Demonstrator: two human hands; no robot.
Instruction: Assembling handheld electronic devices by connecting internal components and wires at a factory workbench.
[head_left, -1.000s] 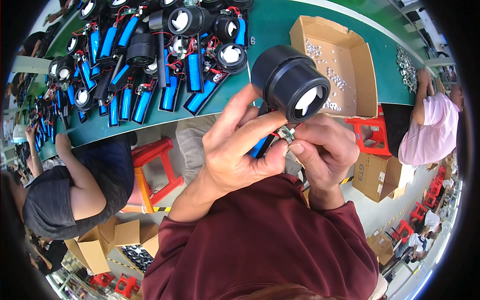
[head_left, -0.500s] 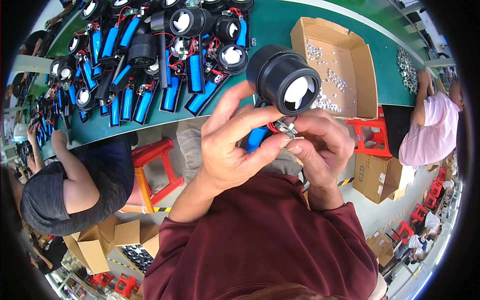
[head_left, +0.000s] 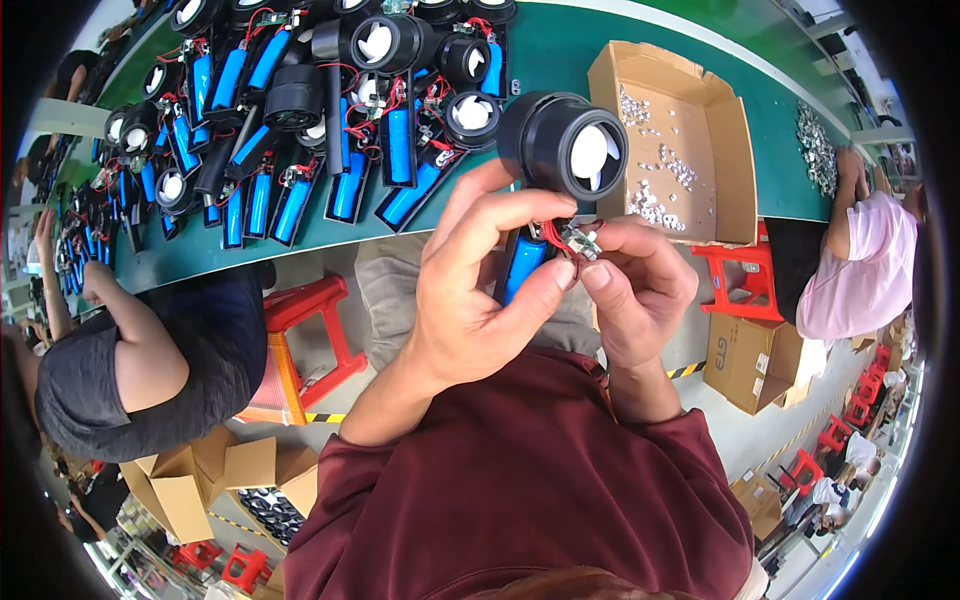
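Above my lap I hold a small fan unit with a round black housing and white blades. Its handle part carries a blue battery cell and red wires. My left hand is closed around the unit, fingers behind the housing and thumb near the wires. My right hand pinches a small circuit board at the end of the wires, thumb and forefinger on its edge. The two thumbs nearly meet at the board. Whether the right fingers also hold a smaller part cannot be made out.
Many similar fan units with blue cells cover the green table at the left. A cardboard tray holds small metal pieces. More metal pieces lie by a person in pink. Another person sits left.
The fan unit has turned slightly and its blue cell shows more. The circuit board has tilted up between my fingers, and my right hand has shifted a little left.
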